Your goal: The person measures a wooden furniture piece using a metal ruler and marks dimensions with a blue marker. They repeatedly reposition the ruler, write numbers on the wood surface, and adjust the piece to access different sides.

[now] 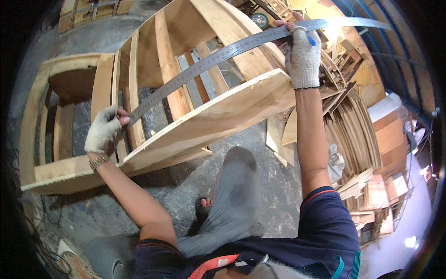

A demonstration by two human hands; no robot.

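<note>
A long steel ruler (211,61) runs slantwise over a wooden frame (204,116) of plywood sides and slats. My left hand (104,129), in a pale knitted glove with bare fingertips, pinches the ruler's near left end above the slats. Beneath that hand a thin dark stick-like thing points down; its kind is unclear. My right hand (304,53), gloved likewise, grips the ruler toward its far right part, beyond the frame's right end. A small blue spot shows on this glove; I cannot tell what it is. The ruler's far end sticks out past my right hand.
Stacked curved plywood pieces (350,130) and offcuts (376,190) lie at the right. A round green-and-black object (259,20) sits behind the frame. Blue bars (395,51) stand at the far right. My leg (234,195) is close to the frame on the grey floor (278,200).
</note>
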